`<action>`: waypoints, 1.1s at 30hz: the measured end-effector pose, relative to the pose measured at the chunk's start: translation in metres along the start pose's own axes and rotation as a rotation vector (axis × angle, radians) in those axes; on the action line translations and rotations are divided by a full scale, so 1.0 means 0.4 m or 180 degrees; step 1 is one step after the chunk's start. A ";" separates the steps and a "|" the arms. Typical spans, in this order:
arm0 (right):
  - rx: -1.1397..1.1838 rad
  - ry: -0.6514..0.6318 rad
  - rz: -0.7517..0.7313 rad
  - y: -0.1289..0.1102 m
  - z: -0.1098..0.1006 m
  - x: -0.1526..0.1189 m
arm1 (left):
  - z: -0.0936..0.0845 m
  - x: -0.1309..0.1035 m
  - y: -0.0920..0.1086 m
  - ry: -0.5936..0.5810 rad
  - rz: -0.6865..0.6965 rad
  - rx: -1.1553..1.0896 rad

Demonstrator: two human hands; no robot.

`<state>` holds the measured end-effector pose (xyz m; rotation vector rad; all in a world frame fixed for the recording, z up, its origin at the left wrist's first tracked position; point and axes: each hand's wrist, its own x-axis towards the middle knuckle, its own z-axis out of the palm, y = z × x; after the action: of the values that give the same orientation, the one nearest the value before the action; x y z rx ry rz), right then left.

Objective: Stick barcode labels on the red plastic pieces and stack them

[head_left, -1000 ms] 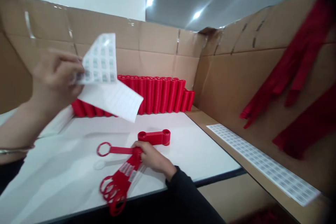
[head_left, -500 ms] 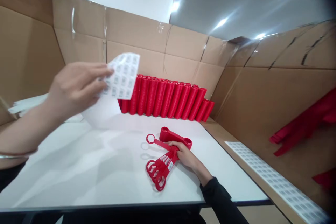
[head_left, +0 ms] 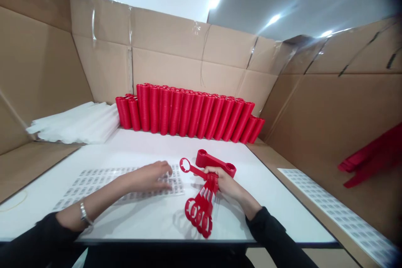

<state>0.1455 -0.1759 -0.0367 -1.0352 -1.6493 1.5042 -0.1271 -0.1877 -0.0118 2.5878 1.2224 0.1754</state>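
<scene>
My right hand [head_left: 223,182] is closed around a fan of flat red plastic ring wrenches [head_left: 201,209], several pointing down toward me with small white labels near their middles. One more wrench [head_left: 191,169] sticks out to the upper left from the same hand. Just behind that hand lies a compact stack of red wrenches [head_left: 216,162]. My left hand [head_left: 152,178] hovers over or rests on the right end of a sheet of printed labels [head_left: 97,180] on the table. Its thumb and fingers are apart, and nothing shows between them.
Tall stacks of red wrenches [head_left: 182,111] line the back of the white table [head_left: 141,226]. White foam sleeves or bags [head_left: 78,123] lie at the back left. Another label sheet [head_left: 333,209] lies along the right edge. Cardboard walls [head_left: 176,46] enclose the sides, with red pieces [head_left: 370,155] at right.
The left hand has come down from the raised position and let go of the label sheet, which now lies flat on the table. The right hand still grips the wrenches, their rings tilted differently.
</scene>
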 end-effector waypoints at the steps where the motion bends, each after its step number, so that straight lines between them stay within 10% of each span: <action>1: -0.0058 -0.0083 -0.0046 -0.003 0.003 0.021 | 0.007 0.022 -0.009 0.0255 -0.0100 0.0071; 14: -0.0056 -0.0353 0.0069 0.034 0.067 0.152 | 0.098 0.137 -0.072 0.0393 -0.0860 -0.1125; 23: 0.0110 0.0263 -0.0595 -0.044 0.043 0.071 | -0.098 0.079 0.050 0.1356 0.0543 0.1546; 33: -0.0896 -0.0505 -0.0369 -0.036 0.051 -0.058 | 0.032 0.062 0.037 -0.0269 0.0362 -0.0153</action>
<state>0.1365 -0.2062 -0.0239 -0.9647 -2.0413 1.3329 -0.0975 -0.1800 -0.0198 2.5963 1.0304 0.1151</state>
